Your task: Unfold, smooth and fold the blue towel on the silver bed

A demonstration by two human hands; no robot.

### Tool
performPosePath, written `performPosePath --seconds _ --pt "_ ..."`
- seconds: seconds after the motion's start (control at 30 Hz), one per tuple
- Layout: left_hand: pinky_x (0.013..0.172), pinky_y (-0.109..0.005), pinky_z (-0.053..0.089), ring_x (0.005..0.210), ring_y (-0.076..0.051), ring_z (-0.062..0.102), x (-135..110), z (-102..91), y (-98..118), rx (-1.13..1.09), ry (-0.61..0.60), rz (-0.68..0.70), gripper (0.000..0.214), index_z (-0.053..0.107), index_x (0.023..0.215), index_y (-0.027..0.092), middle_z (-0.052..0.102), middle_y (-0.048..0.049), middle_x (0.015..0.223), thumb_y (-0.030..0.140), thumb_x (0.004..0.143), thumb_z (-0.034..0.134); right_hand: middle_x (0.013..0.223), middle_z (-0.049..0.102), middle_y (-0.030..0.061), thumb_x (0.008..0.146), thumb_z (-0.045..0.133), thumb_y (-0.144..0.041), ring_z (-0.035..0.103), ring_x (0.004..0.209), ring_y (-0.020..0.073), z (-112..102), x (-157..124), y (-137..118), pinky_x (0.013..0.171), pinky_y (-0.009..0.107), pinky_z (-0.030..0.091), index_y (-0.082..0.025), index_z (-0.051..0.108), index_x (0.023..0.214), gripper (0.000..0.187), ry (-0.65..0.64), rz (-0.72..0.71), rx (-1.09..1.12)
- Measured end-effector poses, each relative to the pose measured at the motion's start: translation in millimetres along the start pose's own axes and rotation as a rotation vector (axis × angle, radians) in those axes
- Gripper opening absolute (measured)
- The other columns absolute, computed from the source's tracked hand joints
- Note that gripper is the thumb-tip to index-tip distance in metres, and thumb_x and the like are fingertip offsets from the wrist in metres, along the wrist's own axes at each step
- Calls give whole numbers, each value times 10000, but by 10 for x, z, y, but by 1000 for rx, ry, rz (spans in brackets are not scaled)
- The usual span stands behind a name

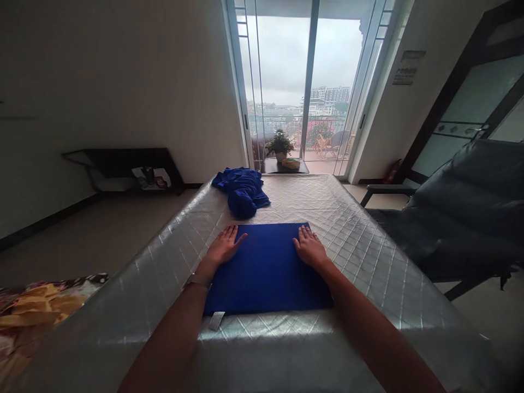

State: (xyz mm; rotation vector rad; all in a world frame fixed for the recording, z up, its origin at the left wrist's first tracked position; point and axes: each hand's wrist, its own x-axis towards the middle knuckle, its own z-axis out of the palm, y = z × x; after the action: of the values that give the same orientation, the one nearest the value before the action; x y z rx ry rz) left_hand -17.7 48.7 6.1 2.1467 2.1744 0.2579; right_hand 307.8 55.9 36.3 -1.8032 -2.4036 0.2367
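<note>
Head view, our only one: we've got both bare hands palm-down and fingers extended, nothing grasped by either. Left hand [224, 244] lies at the far-left corner of a flat, royal-blue fabric rectangle [266, 273], thumb stretched over the cloth; we see a band [198, 280] round that wrist. Right hand [310, 246] lies at the far-right corner, thumb pointing inward, fingers pointing away from us. So the blue rectangle sits between our two hands and runs from them back toward us, edges fairly straight, with a small whitish label [216, 321] sticking out past its near edge, on the left hand's side. Under it all we have a table with a silver-grey, diamond-quilted cover [368, 273]. Just beyond the left hand: a crumpled royal-blue cloth heap [248, 179] with a rounded bundle of the same blue [241, 204] at its near end, close to the rectangle but apart from it. Well beyond both hands, in front of the glass sliding door [274, 71], we see a leafy potted plant [280, 143] and a yellowish packet [291, 163]. Well right of the right hand: a black padded armchair [470, 213]. Low, well left of the left hand: a yellow-orange fabric pile [39, 308].
</note>
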Motion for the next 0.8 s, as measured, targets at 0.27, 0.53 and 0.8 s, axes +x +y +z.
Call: performPosePath --seconds 0.27,0.53,0.8 --pt "1250 -496 177 1536 -313 229 -147 -191 219 152 130 -139 942 305 1550 2 297 -221 1629 695 964 49 1679 155 127 1049 214 -405 105 1556 222 22 -9 -52 1250 392 77 -25 205 1595 666 -16 47 48" --pt "1268 -388 165 1548 -201 191 -169 31 1757 -61 3 426 783 304 1578 121 278 -109 1658 600 1015 47 1681 141 127 1036 229 -351 102 1557 235 60 -25 -9 1252 398 89 -26 216 1594 646 -7 3 22" --pt "1270 -437 129 1556 -233 153 -190 147 1612 -65 -69 263 839 274 1588 117 218 -118 1672 653 988 36 1669 197 131 1040 203 -371 149 1550 241 88 -12 -15 1250 400 98 -18 246 1586 651 38 17 47"
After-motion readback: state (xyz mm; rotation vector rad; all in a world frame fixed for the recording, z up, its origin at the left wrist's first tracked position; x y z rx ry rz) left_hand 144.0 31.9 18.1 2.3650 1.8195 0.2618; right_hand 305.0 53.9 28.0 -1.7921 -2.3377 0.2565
